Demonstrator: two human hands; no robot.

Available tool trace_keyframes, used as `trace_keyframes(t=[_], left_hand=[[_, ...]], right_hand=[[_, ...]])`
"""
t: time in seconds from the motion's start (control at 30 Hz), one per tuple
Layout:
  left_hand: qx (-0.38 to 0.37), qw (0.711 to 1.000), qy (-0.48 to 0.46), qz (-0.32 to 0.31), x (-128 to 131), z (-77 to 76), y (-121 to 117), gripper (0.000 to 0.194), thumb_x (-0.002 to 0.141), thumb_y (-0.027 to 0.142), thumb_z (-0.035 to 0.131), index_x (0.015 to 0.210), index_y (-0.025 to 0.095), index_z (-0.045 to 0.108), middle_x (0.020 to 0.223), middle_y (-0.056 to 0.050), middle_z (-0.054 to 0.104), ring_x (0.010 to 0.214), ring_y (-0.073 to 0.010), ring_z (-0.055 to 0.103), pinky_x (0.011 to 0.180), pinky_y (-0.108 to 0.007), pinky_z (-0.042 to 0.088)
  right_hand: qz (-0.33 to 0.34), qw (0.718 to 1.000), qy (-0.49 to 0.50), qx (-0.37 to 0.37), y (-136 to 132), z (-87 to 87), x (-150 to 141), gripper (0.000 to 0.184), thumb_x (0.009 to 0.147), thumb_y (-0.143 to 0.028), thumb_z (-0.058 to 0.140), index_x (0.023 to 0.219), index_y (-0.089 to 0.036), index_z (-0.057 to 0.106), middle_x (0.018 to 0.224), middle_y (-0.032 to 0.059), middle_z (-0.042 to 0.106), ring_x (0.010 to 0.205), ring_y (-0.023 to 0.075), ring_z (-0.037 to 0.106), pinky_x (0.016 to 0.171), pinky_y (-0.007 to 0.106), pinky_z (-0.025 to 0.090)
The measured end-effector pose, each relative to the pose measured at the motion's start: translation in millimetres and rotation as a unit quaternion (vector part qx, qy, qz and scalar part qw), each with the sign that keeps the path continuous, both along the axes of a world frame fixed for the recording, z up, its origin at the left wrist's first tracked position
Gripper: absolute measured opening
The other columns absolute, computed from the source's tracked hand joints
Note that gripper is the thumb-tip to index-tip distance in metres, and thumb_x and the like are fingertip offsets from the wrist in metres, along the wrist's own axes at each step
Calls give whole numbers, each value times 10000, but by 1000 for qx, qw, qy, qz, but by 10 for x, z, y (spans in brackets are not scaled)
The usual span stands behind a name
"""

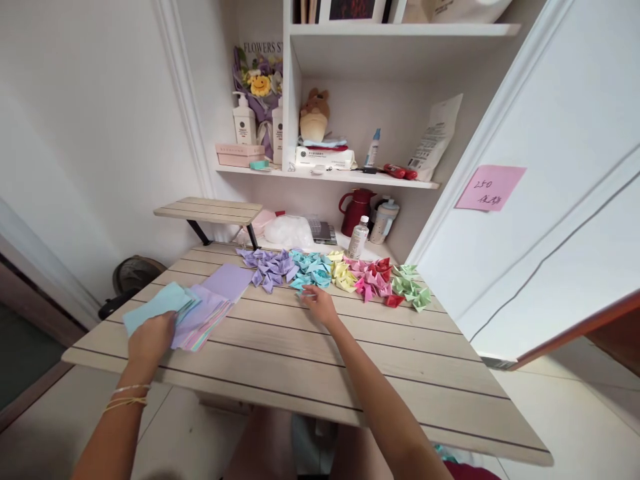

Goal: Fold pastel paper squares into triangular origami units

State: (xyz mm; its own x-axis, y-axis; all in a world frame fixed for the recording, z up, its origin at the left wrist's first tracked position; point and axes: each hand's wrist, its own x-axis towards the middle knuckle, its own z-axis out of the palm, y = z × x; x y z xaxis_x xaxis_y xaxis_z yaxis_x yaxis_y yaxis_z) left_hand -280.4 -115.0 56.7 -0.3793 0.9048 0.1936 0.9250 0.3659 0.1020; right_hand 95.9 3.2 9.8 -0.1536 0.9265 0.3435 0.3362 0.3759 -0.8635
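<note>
A fanned stack of pastel paper squares [200, 307] lies at the left of the wooden table [310, 360]. My left hand [150, 339] rests on the stack's near edge, fingers curled over a blue sheet. My right hand [319, 303] reaches forward, its fingertips pinching a small blue folded piece [306, 291] at the front of the blue pile [310, 269]. Along the back run piles of folded paper pieces: purple [269, 265], blue, yellow [343, 272], pink and red [373, 279], green [413, 285].
A small raised shelf [210, 210] stands at the table's back left. Behind the piles are a clear bottle [358, 238], a red kettle [356, 208], a cup and a plastic bag. Wall shelves above hold lotion bottles, boxes and a plush toy. A white door with a pink note [489, 187] stands at the right.
</note>
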Motion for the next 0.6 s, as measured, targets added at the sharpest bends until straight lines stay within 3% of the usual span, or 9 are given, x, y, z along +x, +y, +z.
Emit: trace_keyframes(t=[0.1,0.17,0.27,0.33,0.4,0.47,0.6], left_hand=[[-45,996,75,0,52,54,-13,369,864,306,306,868,164,647,778,-140,654,668,-262,608,569,-332,419],[-32,996,83,18,77,62,-21,349,858,338,337,828,189,651,752,-101,657,622,-222,592,533,-287,404],[31,996,71,47,86,30,-34,292,825,377,420,779,211,655,641,-40,642,512,-167,543,484,-242,388],[115,990,72,31,103,8,-33,279,825,376,434,768,206,648,593,-16,633,481,-149,528,478,-232,402],[216,972,84,-35,185,18,-16,268,839,346,432,775,189,639,655,-21,661,556,-151,572,532,-239,447],[297,936,115,-147,380,69,16,243,846,310,450,794,169,641,794,-51,689,735,-176,614,668,-275,481],[308,847,189,-391,1105,193,98,187,836,152,474,871,180,655,932,-55,686,927,-212,587,809,-332,448]], right_hand=[[-26,1000,12,-3,-100,-59,171,252,754,-308,559,965,-204,648,889,48,690,669,159,626,649,289,499],[-42,999,20,0,-160,-77,270,242,761,-321,544,934,-196,658,841,44,692,669,164,618,642,286,491],[-56,998,37,2,-241,-118,383,257,770,-346,528,902,-174,665,743,39,676,630,162,595,604,272,474],[-63,997,46,-3,-294,-142,438,303,772,-365,528,955,-156,651,623,13,633,543,145,554,540,251,448],[-55,997,45,-3,-352,-140,480,413,758,-370,558,1105,-147,585,540,-24,581,478,127,508,499,232,423],[-18,999,30,3,-414,-102,505,599,728,-346,608,1275,-167,440,563,-37,597,467,115,496,504,223,426],[85,996,-8,15,-527,18,502,850,702,-272,646,1403,-257,165,827,4,687,517,105,534,582,238,477]])
